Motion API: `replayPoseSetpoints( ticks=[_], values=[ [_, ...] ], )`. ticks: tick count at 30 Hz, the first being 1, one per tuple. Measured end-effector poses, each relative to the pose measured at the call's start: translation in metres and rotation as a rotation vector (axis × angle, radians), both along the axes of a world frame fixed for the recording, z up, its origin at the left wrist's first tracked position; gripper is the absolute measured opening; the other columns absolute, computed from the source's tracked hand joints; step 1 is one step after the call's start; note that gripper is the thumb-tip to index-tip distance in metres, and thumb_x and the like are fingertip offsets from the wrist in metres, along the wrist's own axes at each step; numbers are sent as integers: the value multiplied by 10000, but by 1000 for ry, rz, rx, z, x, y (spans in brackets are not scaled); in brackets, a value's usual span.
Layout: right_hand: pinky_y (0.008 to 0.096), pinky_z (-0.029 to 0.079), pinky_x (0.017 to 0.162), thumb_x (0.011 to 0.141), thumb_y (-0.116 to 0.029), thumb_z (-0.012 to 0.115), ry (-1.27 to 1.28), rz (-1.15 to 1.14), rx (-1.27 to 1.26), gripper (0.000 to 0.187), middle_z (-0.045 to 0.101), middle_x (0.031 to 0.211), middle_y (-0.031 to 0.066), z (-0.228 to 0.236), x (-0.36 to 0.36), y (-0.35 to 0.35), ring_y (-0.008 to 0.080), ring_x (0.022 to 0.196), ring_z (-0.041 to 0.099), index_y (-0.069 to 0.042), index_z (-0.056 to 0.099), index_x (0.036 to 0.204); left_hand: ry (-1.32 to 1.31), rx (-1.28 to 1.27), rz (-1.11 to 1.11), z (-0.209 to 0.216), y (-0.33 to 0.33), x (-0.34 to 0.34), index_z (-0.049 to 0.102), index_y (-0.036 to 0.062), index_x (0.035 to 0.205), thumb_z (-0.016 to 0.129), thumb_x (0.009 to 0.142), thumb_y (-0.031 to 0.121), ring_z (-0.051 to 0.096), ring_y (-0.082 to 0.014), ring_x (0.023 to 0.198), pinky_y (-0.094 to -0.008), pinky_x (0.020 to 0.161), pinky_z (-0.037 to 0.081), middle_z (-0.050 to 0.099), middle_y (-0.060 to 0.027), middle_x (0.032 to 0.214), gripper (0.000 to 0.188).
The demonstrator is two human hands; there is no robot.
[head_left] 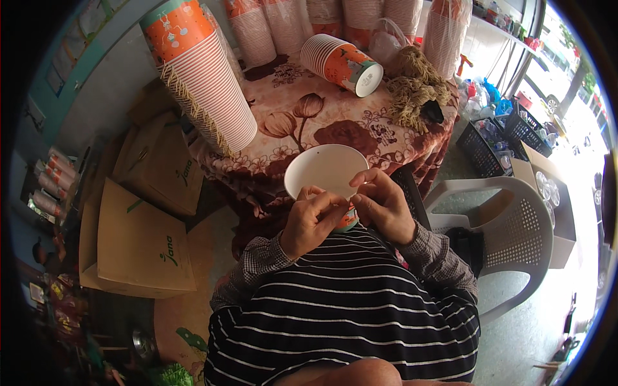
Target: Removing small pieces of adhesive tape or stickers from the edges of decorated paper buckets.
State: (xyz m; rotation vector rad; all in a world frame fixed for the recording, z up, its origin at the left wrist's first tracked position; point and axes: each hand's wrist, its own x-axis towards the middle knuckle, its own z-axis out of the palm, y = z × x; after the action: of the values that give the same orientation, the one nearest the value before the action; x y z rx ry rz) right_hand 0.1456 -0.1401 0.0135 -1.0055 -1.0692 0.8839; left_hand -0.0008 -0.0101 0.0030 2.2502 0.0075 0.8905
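An orange paper bucket with a white inside [324, 168] stands between my lap and the table edge, its wide mouth facing up. My left hand [312, 222] is closed in a pinch at the bucket's near side, fingertips against its wall. Beside it, my right hand [386, 207] pinches with thumb and forefinger near the rim. The fingertips of both hands almost meet. What lies between them is too small to make out. On the table's right side is a heap of tan twisted cords [412, 87]. A short stack of orange paper buckets [338, 64] lies on its side beside the heap.
A tall leaning stack of paper buckets [209, 90] with cord hanging along it stands at the table's left. More wrapped stacks [283, 26] line the back of the flowered tablecloth [277, 96]. Cardboard boxes [138, 241] are at left, a plastic chair [515, 238] at right.
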Motion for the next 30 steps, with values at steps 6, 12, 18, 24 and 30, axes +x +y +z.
replayPoseSetpoints(
  ticks=[6,12,18,24,30],
  values=[
    [178,366,474,963,-46,533,168,-28,45,153,559,740,-22,5,9,-6,19,559,471,-50,487,1109,-79,109,91,2,0,-1,670,75,919,715,822,75,629,-157,760,-305,843,388,691,-36,836,108],
    [175,334,443,977,-60,508,172,16,10,128,568,735,1,14,5,-11,42,512,470,-41,486,1102,-127,80,105,5,5,4,675,83,881,735,780,45,616,-206,915,-324,857,424,651,-31,974,123],
    [176,328,454,966,-40,528,215,135,152,140,587,762,6,11,1,-12,36,524,457,-35,494,1101,-75,88,31,9,3,-1,615,74,944,678,845,48,654,-208,1022,-399,1021,346,690,-45,1042,120],
    [172,303,497,951,-30,555,71,96,169,107,519,685,-47,8,0,-16,10,554,404,-31,530,1056,-115,288,162,39,3,-22,610,102,940,649,844,18,671,-180,997,-403,1064,292,700,-26,961,134],
    [171,302,482,953,-43,556,99,50,167,113,524,672,-47,5,11,-12,11,526,412,-33,535,1064,-31,257,173,20,13,-15,617,91,925,637,871,60,659,-160,859,-401,1047,307,692,-19,908,65]
  ],
)
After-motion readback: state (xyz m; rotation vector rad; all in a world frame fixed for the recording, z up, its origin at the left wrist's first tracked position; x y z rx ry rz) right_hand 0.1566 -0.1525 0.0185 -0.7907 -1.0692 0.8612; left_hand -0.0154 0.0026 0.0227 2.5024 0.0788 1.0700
